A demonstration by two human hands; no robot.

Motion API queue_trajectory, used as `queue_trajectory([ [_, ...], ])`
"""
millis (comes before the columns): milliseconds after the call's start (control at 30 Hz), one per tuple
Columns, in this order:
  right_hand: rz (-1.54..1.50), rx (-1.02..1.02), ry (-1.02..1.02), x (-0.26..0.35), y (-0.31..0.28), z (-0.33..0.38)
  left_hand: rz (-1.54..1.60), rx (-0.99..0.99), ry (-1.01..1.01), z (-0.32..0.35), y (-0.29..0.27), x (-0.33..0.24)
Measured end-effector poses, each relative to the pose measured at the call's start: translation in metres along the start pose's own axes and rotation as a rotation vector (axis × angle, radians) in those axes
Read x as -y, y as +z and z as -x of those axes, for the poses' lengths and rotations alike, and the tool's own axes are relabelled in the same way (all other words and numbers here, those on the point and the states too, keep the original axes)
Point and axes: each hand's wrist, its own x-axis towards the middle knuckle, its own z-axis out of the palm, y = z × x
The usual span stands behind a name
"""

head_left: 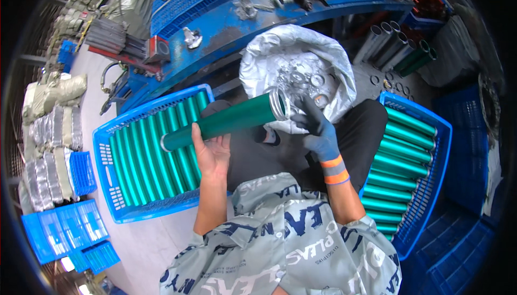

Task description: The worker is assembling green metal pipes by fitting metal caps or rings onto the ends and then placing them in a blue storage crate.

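Observation:
A dark green metal tube lies across my lap, tilted up toward the right. My bare left hand holds it from below, with the thumb along its near side. Silvery rings sit at the tube's right end. Close to that end is my right hand, in a dark blue-grey glove with an orange cuff; its fingers are apart and I see nothing held in them. Beyond it stands a white woven sack with loose metal rings inside.
Blue crates flank my legs: the left crate and right crate hold rows of green tubes. A blue workbench runs across the far side. Upright tubes and scattered rings are on the floor at far right.

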Motion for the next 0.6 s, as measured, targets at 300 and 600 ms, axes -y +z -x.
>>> queue_trajectory([
  [300,-0.012,-0.201,0.206,-0.055,-0.054,0.013,-0.032,0.05,0.087,-0.005,0.051,-0.045],
  [600,-0.192,-0.311,0.216,-0.063,-0.075,0.027,-0.605,0.268,0.788,0.007,0.12,-0.094],
])
